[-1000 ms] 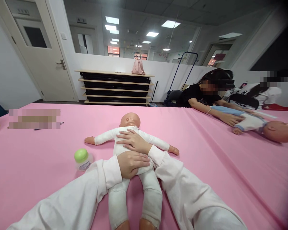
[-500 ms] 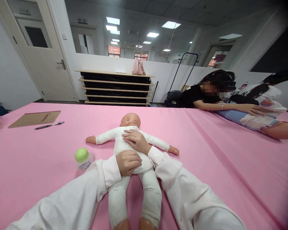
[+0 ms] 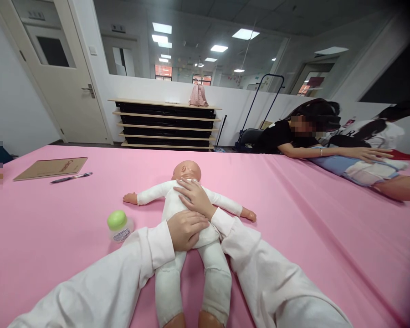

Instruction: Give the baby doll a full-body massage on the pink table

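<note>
A baby doll (image 3: 172,202) with a white cloth body lies face down on the pink table cover (image 3: 294,255), arms spread and head at the far end. My left hand (image 3: 187,229) lies across the doll's lower back, fingers stretched to the right. Higher up, my right hand (image 3: 195,198) rests flat on its upper back, fingers spread and pointing to the upper left. Both palms are hidden against the cloth. A jar (image 3: 120,226) with a green lid stands beside my left sleeve.
A brown notebook (image 3: 51,168) and a pen (image 3: 71,178) lie at the far left. On the right, a person in black (image 3: 287,136) leans over another doll (image 3: 396,187) in blue and white clothing. A shelf unit (image 3: 167,125) stands behind the table.
My left hand has slid a little up and to the right across the doll's back. My right hand stays nearly in place. The other person's hand has shifted right along their doll.
</note>
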Available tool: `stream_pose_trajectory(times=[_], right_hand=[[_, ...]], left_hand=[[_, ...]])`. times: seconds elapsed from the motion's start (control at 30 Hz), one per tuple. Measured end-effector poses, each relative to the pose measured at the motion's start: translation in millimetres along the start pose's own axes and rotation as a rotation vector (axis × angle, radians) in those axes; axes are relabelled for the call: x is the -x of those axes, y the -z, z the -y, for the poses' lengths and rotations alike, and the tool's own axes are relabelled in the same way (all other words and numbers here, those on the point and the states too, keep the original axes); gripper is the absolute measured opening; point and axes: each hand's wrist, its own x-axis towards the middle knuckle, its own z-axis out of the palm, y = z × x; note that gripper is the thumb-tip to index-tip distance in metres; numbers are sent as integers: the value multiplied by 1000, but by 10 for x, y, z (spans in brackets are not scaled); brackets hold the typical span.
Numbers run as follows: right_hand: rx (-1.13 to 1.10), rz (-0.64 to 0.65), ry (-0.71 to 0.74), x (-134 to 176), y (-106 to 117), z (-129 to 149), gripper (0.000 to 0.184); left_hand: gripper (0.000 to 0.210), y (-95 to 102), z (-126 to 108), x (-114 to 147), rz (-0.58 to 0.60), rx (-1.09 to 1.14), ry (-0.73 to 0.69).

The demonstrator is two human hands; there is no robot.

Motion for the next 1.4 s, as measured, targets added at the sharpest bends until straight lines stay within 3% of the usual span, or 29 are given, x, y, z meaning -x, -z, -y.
stream_pose_trajectory(times=[0.1, 0.2, 0.37, 0.5, 0.6, 0.73, 0.9, 1.0, 1.07, 1.2, 1.3, 1.4], right_hand=[[-95, -214, -108, 45, -72, -23, 27], [-211, -267, -24, 63, -86, -34, 23], [-232, 8, 267, 21, -6, -5, 22], [-110, 258, 283, -44, 116, 56, 28], [-49, 304, 261, -69, 154, 66, 31], [-35, 161, 148, -43, 78, 14, 32], [-151, -187, -71, 44, -31, -38, 27], [-268, -283, -33, 79, -38, -50, 24], [-331, -228, 75, 83, -20, -53, 22], [-290, 30, 244, 49, 66, -28, 22], [-197, 160, 239, 14, 116, -3, 30], [-142, 119, 154, 1, 83, -21, 32]], left_hand=[[27, -5, 5, 43, -115, -63, 18], [19, -2, 1, 60, -156, -74, -50], [25, -14, -11, 26, -97, 80, -217], [39, -15, -20, -24, 77, 141, -202], [40, 0, -20, -47, 128, 134, -149], [37, 13, -6, -25, 36, 73, -48], [27, 27, -3, 34, -157, -14, 69], [21, 32, -11, 50, -175, 6, 22], [21, 28, -12, 52, -156, 60, -40], [26, 18, -7, 35, -50, 144, -121], [28, 24, 0, 13, 55, 137, -98], [30, 33, 10, -2, 86, 85, -55]])
